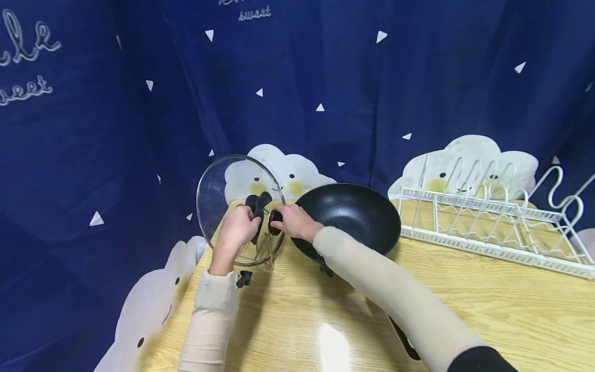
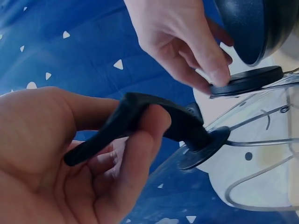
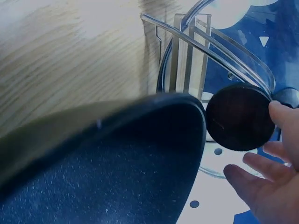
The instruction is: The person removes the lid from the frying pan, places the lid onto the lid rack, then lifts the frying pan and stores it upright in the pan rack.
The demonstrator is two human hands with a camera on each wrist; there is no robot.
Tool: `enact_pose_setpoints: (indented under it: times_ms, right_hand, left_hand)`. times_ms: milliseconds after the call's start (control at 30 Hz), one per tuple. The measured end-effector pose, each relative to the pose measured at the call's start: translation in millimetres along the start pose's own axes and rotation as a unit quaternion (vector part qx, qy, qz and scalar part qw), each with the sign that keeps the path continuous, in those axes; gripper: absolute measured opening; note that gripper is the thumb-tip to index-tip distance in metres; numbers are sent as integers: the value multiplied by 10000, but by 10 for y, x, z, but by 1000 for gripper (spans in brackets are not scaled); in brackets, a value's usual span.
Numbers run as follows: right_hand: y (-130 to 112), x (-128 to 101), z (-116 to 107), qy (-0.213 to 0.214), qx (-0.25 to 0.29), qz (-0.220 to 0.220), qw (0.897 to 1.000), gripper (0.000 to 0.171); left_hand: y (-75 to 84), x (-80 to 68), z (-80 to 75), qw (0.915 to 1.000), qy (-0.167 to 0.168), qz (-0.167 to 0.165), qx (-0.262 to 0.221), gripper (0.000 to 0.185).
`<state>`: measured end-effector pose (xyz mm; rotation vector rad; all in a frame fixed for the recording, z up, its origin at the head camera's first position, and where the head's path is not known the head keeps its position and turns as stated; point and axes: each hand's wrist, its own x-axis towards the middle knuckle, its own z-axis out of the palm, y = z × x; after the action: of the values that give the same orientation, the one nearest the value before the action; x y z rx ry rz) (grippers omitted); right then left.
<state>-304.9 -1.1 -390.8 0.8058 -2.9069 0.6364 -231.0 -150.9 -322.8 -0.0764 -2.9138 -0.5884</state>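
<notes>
A large clear glass lid (image 1: 216,199) with a metal rim stands upright at the table's left end. My left hand (image 1: 238,227) grips a curved black lid handle (image 2: 159,112), its fingers wrapped around the middle of it. The handle ends in a round black base. Across from it, my right hand (image 1: 295,222) pinches the edge of a round black disc (image 3: 240,116) between thumb and fingers. That disc sits against a metal wire stand (image 3: 187,60) by the lid's rim. How the disc is fixed is not clear.
Right beside my right hand is a black wok (image 1: 348,212), its long handle partly under my right forearm. A white wire dish rack (image 1: 483,253) stands at the back right. A small black piece (image 1: 244,279) lies near my left wrist. Behind hangs a blue curtain (image 1: 297,77).
</notes>
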Motion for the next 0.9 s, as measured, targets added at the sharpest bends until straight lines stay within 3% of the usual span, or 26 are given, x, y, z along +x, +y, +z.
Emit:
enact_pose_setpoints:
  times_ms: [200,300,600,900]
  right_hand:
    - [54,-68,-172,-239,-306,61,9992,46]
    - [105,-124,-277,-393,-530,12,9978,42]
    - [266,-376,-653,-807,-927,215,9922,48]
    - [479,-800,-949,-780,-1324,209,9879,51]
  left_hand:
    - [33,-8,-74,9982,516,-269,170,18]
    - [76,1,-104,9976,608,-314,119,20]
    - [324,47,-120,9989,425,171,95,29]
    - [578,67,46,9964,88,807,239,26]
